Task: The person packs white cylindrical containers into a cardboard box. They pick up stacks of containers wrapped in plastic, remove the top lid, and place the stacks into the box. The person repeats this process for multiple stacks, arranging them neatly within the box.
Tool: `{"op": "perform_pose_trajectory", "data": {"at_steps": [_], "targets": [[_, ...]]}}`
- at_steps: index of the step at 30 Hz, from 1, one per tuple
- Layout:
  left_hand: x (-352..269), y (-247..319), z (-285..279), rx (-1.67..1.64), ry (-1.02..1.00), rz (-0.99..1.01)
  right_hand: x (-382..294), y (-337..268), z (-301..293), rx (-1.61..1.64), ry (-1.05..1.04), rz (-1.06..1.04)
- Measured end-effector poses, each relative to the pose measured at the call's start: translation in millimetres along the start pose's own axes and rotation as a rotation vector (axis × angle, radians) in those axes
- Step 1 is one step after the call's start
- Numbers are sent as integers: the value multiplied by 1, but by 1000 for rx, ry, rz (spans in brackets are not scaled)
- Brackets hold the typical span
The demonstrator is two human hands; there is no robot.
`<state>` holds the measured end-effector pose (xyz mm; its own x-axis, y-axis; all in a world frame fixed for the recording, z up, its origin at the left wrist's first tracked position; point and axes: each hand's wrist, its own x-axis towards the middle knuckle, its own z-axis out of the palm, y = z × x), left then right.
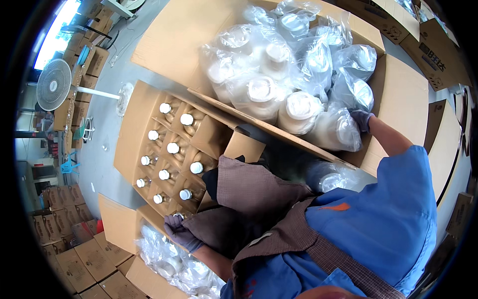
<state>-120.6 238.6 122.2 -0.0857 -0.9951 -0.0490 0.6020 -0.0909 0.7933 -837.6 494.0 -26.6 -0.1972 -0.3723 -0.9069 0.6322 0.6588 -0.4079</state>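
Observation:
My right hand [362, 120], in a grey-purple glove, is at the right end of a large open carton [405, 97]. It is against a white container in a clear plastic bag [341, 129], with some fingers hidden behind the bag. Several more bagged white containers [261, 89] fill that carton. Lower left, my gloved left hand [183, 232] has curled fingers beside a white-capped bottle [179, 215], at the near edge of a divided carton [125, 149]. Whether it grips that bottle is unclear. Several clear bottles with white caps [173, 148] stand upright between the cardboard dividers.
Another open carton [119, 224] with bagged items [171, 261] lies at lower left. A bagged container [332, 181] is beside my lap. Stacked cartons [82, 261] stand at lower left, printed cartons [433, 56] at upper right. A pedestal fan [54, 85] and blue stool [69, 164] are at far left.

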Motion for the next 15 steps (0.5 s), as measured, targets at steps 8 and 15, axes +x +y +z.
{"op": "perform_pose_trajectory", "data": {"at_steps": [8, 15], "targets": [[-11, 1, -7, -62, 1, 109, 81, -11, -47, -768, 159, -199], [-12, 9, -7, 4, 103, 120, -20, -43, -4, -411, 331, -130]]}}
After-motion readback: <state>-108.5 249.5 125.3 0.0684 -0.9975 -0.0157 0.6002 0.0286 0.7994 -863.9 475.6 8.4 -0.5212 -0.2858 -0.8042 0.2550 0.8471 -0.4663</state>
